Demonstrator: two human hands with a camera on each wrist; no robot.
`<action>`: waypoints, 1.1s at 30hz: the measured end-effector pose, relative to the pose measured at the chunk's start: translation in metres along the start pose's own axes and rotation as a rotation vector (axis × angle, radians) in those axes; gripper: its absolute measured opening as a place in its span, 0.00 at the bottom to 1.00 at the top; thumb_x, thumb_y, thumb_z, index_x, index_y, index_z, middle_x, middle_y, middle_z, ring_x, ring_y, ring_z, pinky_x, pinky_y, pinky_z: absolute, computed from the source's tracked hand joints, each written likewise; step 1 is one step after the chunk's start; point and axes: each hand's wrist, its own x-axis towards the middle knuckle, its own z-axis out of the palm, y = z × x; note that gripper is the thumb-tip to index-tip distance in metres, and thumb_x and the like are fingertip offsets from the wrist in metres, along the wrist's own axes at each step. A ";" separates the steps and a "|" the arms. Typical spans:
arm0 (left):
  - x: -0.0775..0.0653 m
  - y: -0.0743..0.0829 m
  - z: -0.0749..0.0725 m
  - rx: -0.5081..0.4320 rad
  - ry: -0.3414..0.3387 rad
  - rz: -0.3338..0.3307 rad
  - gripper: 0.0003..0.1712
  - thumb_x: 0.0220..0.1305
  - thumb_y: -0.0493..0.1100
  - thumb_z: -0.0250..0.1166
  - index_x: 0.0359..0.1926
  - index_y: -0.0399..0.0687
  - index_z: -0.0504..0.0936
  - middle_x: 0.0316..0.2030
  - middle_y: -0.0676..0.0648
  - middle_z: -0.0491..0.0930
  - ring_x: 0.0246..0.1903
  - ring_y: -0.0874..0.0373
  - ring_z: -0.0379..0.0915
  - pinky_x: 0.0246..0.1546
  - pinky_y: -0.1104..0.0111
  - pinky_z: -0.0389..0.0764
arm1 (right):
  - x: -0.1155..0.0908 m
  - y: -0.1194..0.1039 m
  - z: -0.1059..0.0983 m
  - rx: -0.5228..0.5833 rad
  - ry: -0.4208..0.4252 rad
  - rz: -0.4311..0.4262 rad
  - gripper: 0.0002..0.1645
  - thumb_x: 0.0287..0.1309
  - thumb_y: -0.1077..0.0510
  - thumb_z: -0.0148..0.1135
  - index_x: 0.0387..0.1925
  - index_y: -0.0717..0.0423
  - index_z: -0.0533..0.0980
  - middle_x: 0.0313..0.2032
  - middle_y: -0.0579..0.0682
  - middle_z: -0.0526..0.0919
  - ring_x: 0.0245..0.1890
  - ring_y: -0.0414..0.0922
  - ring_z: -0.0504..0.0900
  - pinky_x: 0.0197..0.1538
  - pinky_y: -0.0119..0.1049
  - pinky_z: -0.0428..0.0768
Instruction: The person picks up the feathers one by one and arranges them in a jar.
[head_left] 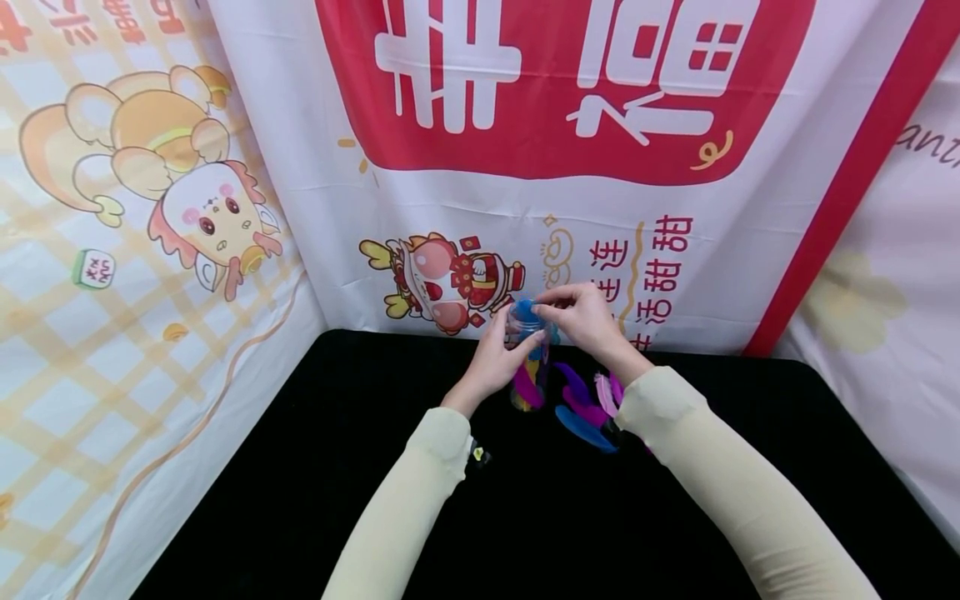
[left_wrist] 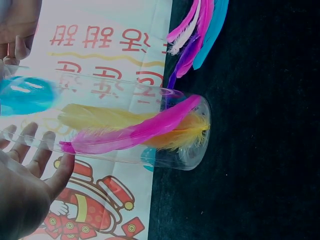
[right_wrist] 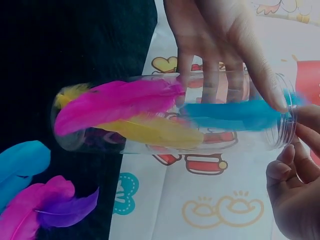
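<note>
My left hand (head_left: pixel 491 354) grips a clear jar (right_wrist: pixel 215 150), with the fingers behind it and the thumb across the front near the threaded mouth. The jar stands upright on the black table. At its opening my right hand (head_left: pixel 588 321) pinches the upper end of a blue feather (right_wrist: pixel 230 116), most of which hangs inside the jar. Lower inside lean a magenta feather (left_wrist: pixel 135 131) and yellow feathers (right_wrist: pixel 155 132). The right fingertips are partly hidden by the rim in the right wrist view.
Right of the jar, loose feathers lie on the black table (head_left: pixel 300 500): a blue one (head_left: pixel 583 427), a purple one (right_wrist: pixel 70 209), magenta ones (left_wrist: pixel 200 37) and a pale pink one (head_left: pixel 604 393). A printed cloth (head_left: pixel 337 275) hangs behind the table.
</note>
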 end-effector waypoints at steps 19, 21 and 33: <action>0.001 -0.001 0.000 -0.028 -0.014 -0.021 0.46 0.69 0.67 0.62 0.78 0.58 0.55 0.69 0.44 0.67 0.64 0.50 0.69 0.63 0.52 0.75 | -0.008 -0.001 -0.006 0.006 0.014 -0.051 0.10 0.63 0.56 0.72 0.43 0.56 0.88 0.40 0.53 0.88 0.37 0.47 0.82 0.39 0.37 0.79; 0.002 -0.002 0.000 -0.030 -0.013 -0.024 0.46 0.68 0.68 0.62 0.78 0.58 0.55 0.69 0.43 0.67 0.65 0.50 0.69 0.63 0.52 0.75 | -0.009 -0.002 -0.008 0.001 0.013 -0.056 0.10 0.62 0.55 0.72 0.43 0.55 0.88 0.40 0.52 0.88 0.37 0.47 0.82 0.39 0.37 0.79; 0.002 -0.002 0.001 -0.033 -0.010 -0.018 0.46 0.68 0.68 0.63 0.77 0.57 0.57 0.69 0.44 0.68 0.64 0.51 0.69 0.63 0.52 0.75 | -0.016 0.002 -0.019 0.007 -0.004 -0.083 0.12 0.63 0.54 0.72 0.43 0.57 0.88 0.41 0.54 0.88 0.36 0.48 0.82 0.37 0.37 0.78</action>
